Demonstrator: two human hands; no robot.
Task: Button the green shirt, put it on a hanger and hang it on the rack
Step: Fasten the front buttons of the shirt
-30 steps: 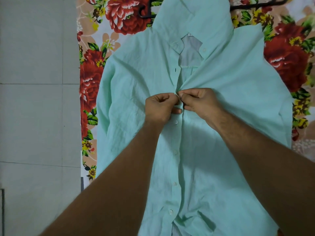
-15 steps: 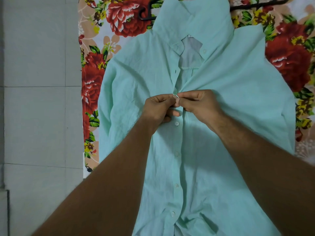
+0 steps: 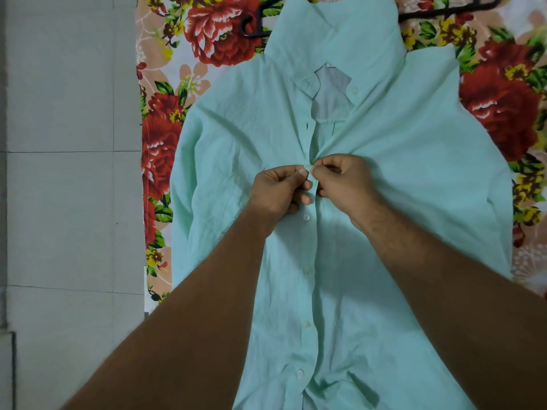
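Midway through buttoning the shirt (image 3: pixel 414 173), laid flat on a flowered sheet (image 3: pixel 165 137) with collar over the hanger (image 3: pixel 251 28), pinching its front edges with left hand (image 3: pixel 278 187) and right hand (image 3: pixel 343 180) well below the hanger; next, probably fastening that spot, then the open part nearer the hanger.

A floral sheet (image 3: pixel 165 137) with big red flowers is lying beside pale grey floor tiles (image 3: pixel 59 202) at the left.
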